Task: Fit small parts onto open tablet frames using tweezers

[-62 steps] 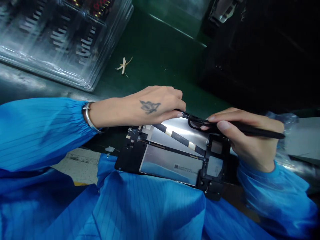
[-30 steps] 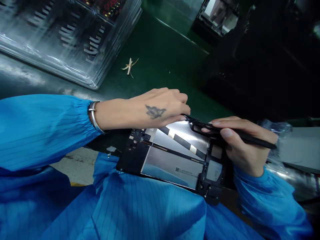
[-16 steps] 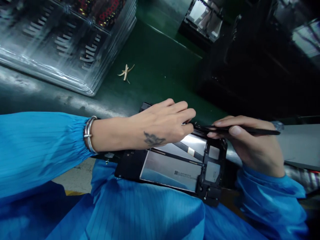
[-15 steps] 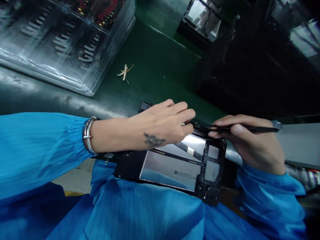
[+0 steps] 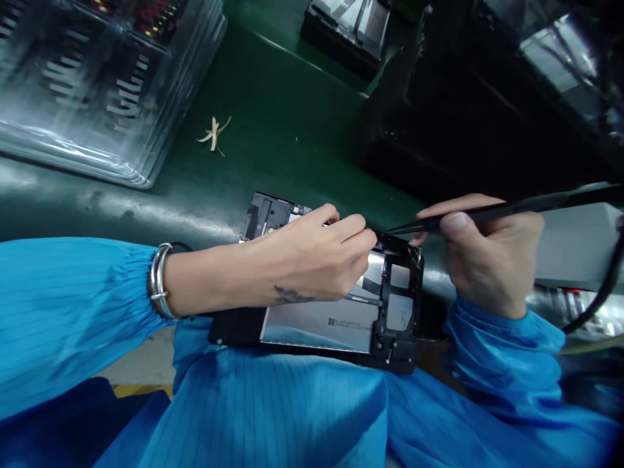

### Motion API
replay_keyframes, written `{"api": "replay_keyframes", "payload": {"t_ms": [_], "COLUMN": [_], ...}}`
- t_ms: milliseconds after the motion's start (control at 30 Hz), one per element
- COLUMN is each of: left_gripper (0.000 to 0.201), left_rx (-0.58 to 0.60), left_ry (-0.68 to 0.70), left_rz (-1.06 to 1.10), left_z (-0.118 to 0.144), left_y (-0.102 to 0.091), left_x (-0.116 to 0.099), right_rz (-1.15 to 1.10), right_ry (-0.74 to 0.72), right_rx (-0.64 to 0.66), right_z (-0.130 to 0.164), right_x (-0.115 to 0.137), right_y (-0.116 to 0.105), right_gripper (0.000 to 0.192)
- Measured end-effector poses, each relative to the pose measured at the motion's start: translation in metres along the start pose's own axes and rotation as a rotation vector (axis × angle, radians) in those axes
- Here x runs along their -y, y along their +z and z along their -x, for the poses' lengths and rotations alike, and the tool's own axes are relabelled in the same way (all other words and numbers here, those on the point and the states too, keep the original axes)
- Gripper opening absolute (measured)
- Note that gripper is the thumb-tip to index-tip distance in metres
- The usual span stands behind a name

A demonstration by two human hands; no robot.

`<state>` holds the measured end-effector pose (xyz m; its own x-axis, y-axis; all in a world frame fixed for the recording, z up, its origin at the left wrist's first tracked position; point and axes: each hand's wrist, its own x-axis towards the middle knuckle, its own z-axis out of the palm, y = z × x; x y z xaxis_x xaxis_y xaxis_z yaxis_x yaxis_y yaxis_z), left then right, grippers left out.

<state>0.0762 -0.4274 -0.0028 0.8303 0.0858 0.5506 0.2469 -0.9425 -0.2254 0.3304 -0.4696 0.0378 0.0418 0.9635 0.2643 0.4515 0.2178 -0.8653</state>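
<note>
Your left forearm (image 5: 209,279) extends almost level; left hand (image 5: 322,257) palm down, fingers (image 5: 351,227) curled, tips hidden. Your right hand (image 5: 485,253), set apart, holds a thumb-and-forefinger pinch, right forearm (image 5: 507,351) rising from lower right.

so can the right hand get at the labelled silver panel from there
Probably yes: the silver panel lies mostly uncovered, the left hand overlapping only its upper side in view, though the right hand holds black tweezers.
</note>
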Motion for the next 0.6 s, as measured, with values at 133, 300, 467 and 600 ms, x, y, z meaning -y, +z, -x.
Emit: {"api": "replay_keyframes", "payload": {"t_ms": [133, 300, 467, 600], "left_gripper": [0.029, 0.027, 0.025, 0.026], "left_rx": [0.013, 0.034, 0.059, 0.077], "left_ry": [0.006, 0.014, 0.024, 0.028], "left_rz": [0.016, 0.027, 0.022, 0.008], "left_z": [-0.0001, 0.0008, 0.0003, 0.0009], "left_y": [-0.0005, -0.0019, -0.0039, -0.0034], "left_x": [0.0019, 0.0043, 0.0045, 0.0047], "right_rz": [0.096, 0.138, 0.131, 0.139], "right_ry": [0.021, -0.009, 0.006, -0.023], "right_rx": [0.066, 0.159, 0.202, 0.231], "right_z": [0.0023, 0.0032, 0.0033, 0.003], "right_x": [-0.0041, -0.0087, -0.0058, -0.0028], "right_y": [-0.0049, -0.0102, -0.0083, -0.0072], "right_gripper": [0.009, 0.012, 0.007, 0.008]}}
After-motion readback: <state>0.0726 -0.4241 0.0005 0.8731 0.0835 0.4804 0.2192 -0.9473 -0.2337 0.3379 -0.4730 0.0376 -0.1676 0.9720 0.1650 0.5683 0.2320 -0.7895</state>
